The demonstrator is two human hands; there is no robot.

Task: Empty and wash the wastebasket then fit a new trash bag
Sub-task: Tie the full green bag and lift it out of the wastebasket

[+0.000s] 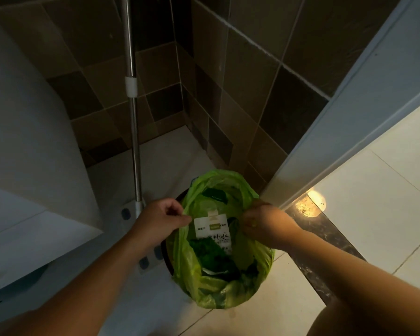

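A green trash bag (204,287) lines a dark wastebasket (168,259) on the tiled floor, low in the middle of the view. Only a sliver of the basket's dark rim shows at the bag's left side. Inside the bag lie a white printed carton (212,230) and dark scraps. My left hand (160,218) pinches the bag's left edge. My right hand (264,223) grips the bag's right edge. The bag's mouth is pulled open between them.
A mop with a metal pole (134,132) stands just left of the basket, its flat head (146,259) on the floor. A white fixture (34,166) fills the left. Brown tiled walls meet in the corner behind. A white door frame (337,141) and dark threshold (325,241) run on the right.
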